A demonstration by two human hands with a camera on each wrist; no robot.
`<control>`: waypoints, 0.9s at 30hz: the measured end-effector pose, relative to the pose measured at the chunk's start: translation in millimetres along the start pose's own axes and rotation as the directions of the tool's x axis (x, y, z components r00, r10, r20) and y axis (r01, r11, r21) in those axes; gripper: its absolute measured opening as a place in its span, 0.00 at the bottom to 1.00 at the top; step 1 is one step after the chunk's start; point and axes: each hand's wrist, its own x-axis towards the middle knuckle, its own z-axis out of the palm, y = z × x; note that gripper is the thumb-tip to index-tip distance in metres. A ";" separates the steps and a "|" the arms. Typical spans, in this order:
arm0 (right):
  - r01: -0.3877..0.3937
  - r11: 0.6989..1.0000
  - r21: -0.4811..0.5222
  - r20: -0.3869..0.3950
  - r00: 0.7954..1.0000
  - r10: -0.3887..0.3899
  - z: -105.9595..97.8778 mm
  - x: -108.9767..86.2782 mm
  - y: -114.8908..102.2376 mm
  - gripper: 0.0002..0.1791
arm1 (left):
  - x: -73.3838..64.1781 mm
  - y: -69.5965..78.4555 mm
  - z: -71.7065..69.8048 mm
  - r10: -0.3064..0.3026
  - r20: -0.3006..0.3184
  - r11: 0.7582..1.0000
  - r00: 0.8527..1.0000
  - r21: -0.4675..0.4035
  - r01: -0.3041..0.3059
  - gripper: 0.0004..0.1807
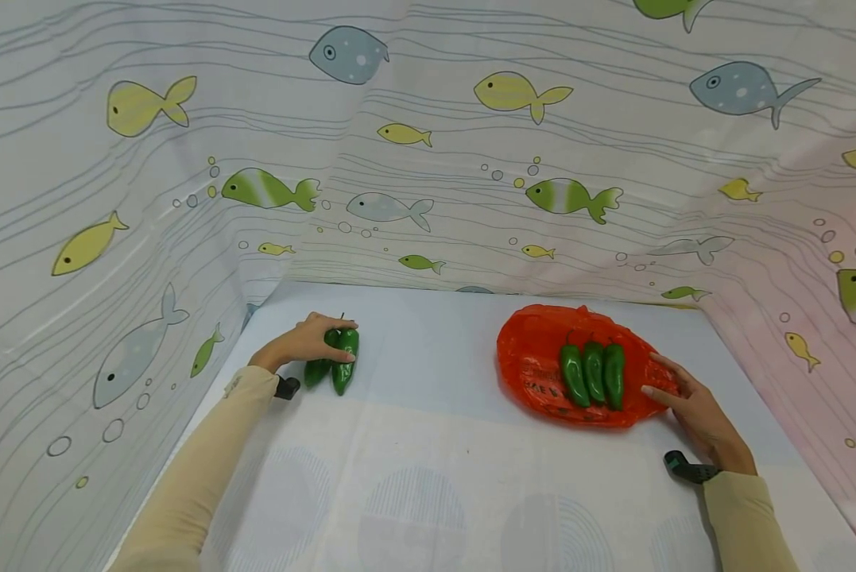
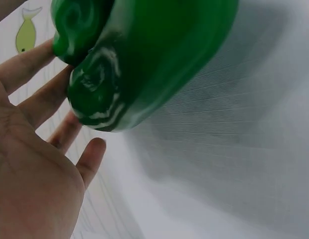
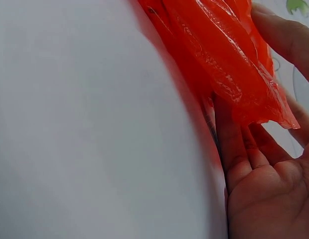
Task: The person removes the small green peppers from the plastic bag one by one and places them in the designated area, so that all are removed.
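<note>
At the left of the table, my left hand (image 1: 307, 339) holds two glossy green chili peppers (image 1: 345, 361) side by side, thumb on the near side and fingers beyond. Up close in the left wrist view, the peppers (image 2: 164, 45) lie against the fingers, with a shadow on the surface beside them. Over on the right, a crumpled red plastic bag (image 1: 535, 349) lies spread out with three green peppers (image 1: 594, 375) in a row on top. My right hand (image 1: 699, 413) pinches the bag's right edge, thumb above and fingers beneath the red film (image 3: 219, 59).
A white table (image 1: 428, 357) with pale circle patterns stretches between the two hands. Fish-printed sheets (image 1: 428, 159) hang behind it and at both sides. Each wrist wears a small black device, such as the right one (image 1: 688, 467).
</note>
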 end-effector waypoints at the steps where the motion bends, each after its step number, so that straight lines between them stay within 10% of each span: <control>1: -0.002 1.000 -0.002 0.000 1.000 0.002 -0.1 0.1 -0.2 0.42 | 0.5 -0.8 0.2 0.001 0.000 1.000 1.000 0.001 -0.001 0.46; 17: 0.010 1.000 0.028 -0.007 1.000 -0.010 1.9 -1.3 0.8 0.42 | 9.0 14.0 -1.4 0.096 -0.108 0.995 0.990 -0.008 -0.097 0.38; 27: 0.004 1.000 -0.015 -0.015 1.000 -0.004 0.0 0.4 2.1 0.42 | 32.7 48.7 6.0 0.235 -0.143 0.971 0.961 -0.012 -0.239 0.29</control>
